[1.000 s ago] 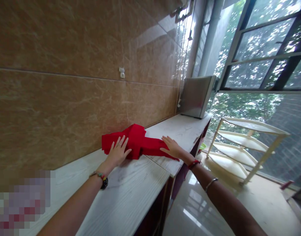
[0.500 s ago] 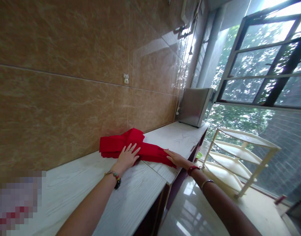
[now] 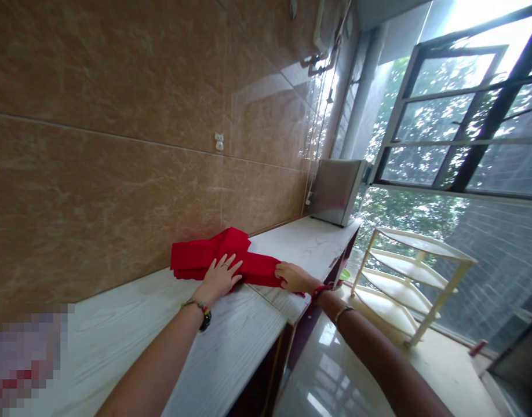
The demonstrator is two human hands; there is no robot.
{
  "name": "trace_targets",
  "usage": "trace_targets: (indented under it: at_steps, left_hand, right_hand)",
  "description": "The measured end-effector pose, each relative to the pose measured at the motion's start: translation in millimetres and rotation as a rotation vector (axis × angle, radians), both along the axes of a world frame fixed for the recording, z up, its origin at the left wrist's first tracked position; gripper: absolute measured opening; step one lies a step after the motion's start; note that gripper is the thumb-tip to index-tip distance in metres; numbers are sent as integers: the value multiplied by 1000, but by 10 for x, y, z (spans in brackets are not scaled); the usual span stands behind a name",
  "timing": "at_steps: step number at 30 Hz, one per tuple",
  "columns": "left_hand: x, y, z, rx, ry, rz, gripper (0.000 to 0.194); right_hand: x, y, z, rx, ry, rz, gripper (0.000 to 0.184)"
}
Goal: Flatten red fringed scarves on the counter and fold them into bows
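A red scarf (image 3: 194, 258), folded in layers with a narrower end stretching right, lies on the white wood-grain counter (image 3: 131, 341) against the wall. My left hand (image 3: 220, 279) rests flat on the scarf's middle, fingers spread. On the narrow end, my right hand (image 3: 294, 278) has its fingers curled round the cloth, near the counter's front edge. A small fringed bit of the scarf shows below the right wrist; the cloth under both palms is hidden.
A silver box-shaped appliance (image 3: 335, 191) stands at the counter's far end. Right of the counter are a cream corner shelf rack (image 3: 405, 284) on the floor and an open window (image 3: 448, 116). Brown tiled wall (image 3: 118, 191) borders the left. The lower-left corner is pixelated.
My right hand has slid left along the scarf's narrow end, and its fingers have gone from stretched out to curled on the cloth. My left hand stays spread on the scarf.
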State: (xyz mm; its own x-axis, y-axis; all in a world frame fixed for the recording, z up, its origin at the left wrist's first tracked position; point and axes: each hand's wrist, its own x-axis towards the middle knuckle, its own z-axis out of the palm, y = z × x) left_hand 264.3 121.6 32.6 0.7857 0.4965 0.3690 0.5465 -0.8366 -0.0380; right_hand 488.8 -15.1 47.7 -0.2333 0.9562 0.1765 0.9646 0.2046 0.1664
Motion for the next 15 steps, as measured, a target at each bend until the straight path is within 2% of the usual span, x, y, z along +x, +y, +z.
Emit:
trace_targets:
  at_steps: [4,9,12,15]
  left_hand:
    - [2,1,31,5,38,16,45]
    - [21,-78,63,40,70,54,49]
    - [-44,-134,45,112,53,21,50]
    - [-274,-175,-16,195,24,-46,49]
  right_hand:
    - [290,-221,-53,-51,-77,-148,22]
    - [501,-422,55,-115,-137,-257,22]
    - [369,-384,185,-71,-125,-238,24]
    - [28,-252,314,-20,-91,-147,23]
